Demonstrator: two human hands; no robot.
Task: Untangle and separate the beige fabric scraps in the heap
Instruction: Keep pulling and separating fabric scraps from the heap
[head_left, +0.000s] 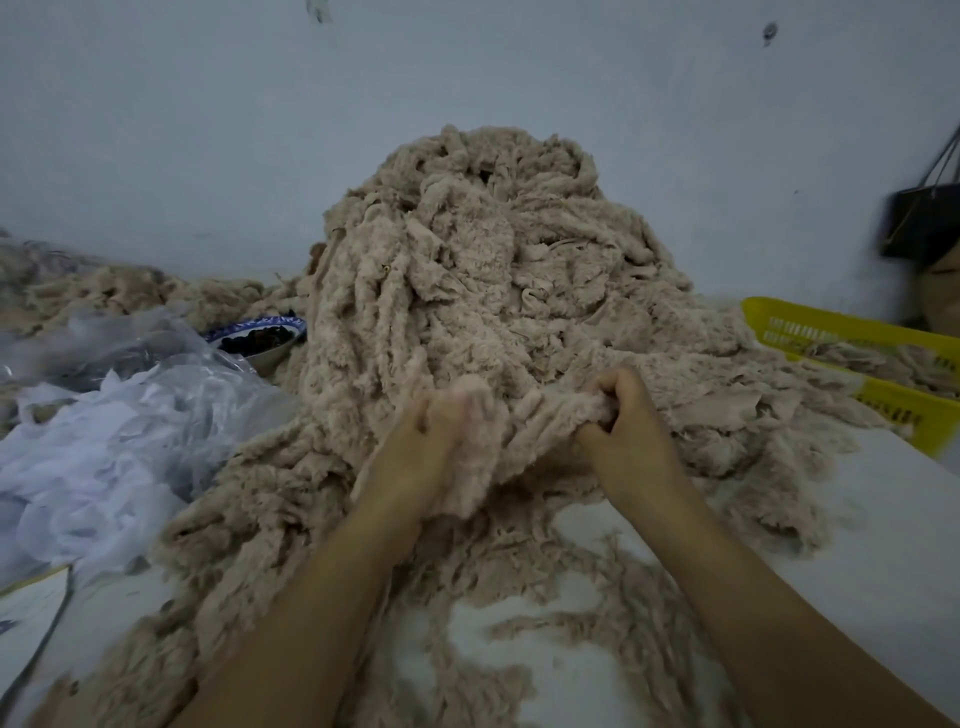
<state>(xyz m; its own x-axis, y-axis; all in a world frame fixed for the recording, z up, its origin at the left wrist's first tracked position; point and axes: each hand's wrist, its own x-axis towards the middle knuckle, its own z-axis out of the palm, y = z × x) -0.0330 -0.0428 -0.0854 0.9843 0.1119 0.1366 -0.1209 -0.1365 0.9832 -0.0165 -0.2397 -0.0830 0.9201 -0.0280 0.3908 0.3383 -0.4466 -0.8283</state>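
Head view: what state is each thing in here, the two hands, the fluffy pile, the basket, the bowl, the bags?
Heap: tangled, piled high against the wall.
Left hand: grips a beige scrap, blurred.
Right hand: fingers curled round scrap fabric at the heap's foot.
Yellow basket: open, beige scraps inside.
Bowl: upright, dark contents.
Plastic bags: crumpled.

bare forearms (322, 597), bare hands (623, 423)

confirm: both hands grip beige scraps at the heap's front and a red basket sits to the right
The basket is yellow, not red, in the head view. The left hand and right hand do grip scraps at the front of the heap.
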